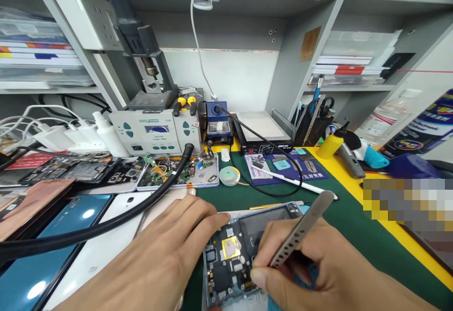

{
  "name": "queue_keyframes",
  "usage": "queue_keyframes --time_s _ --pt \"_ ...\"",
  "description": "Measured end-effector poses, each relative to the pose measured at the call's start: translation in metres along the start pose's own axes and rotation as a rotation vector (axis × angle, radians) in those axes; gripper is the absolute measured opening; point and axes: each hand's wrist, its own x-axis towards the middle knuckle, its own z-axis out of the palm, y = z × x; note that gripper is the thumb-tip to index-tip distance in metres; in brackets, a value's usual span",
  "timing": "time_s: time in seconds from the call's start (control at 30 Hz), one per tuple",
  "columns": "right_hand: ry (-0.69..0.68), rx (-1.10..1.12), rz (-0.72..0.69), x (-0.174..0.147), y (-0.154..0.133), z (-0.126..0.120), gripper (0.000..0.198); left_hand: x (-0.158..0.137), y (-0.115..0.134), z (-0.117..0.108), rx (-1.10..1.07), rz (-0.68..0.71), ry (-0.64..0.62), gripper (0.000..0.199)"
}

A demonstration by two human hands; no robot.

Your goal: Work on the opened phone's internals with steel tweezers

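Note:
In the lower middle lies an opened phone (pixel 222 277), its inner boards, a yellow-edged square and small connectors exposed. My left hand (pixel 166 249) reaches over its left side, fingers bent and a fingertip against the top left edge, steadying the frame. Metal tweezers (pixel 306 226) with a row of holes sit pinched in my right hand (pixel 318 259), pointing down at the phone's lower right interior. Their tips are hidden behind my fingers. Something light blue (pixel 307 278) shows beneath my right hand; I cannot make out what it is.
A thick black hose (pixel 141 209) crosses over several phones at left. Behind are a tray of boards (pixel 214 179), a rework station (pixel 155 131), a soldering unit (pixel 217 120) and a heating plate (pixel 262 126). A white stylus-like stick (pixel 300 184) and bottles lie right.

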Motion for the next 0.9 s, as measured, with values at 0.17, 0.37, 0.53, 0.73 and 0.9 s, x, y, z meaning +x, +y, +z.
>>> queue_keyframes --time_s 0.17,0.37,0.53,0.73,0.9 --pt "-0.020 0.045 0.114 0.001 0.001 0.001 0.013 -0.002 -0.004 0.003 0.005 0.024 0.001 0.083" --pt "-0.027 0.568 0.249 0.004 0.014 0.003 0.014 0.009 -0.001 0.002 0.068 0.026 0.101 0.079" --pt "-0.037 0.886 0.242 0.013 0.029 0.002 0.026 0.013 0.007 -0.004 0.051 0.085 0.117 0.066" --pt "-0.058 0.993 0.205 0.015 0.030 0.011 0.034 0.021 0.016 0.006 -0.122 0.203 0.424 0.032" --pt "-0.040 1.087 0.195 0.016 0.027 0.014 0.035 0.024 0.023 0.017 -0.101 0.178 0.458 0.030"
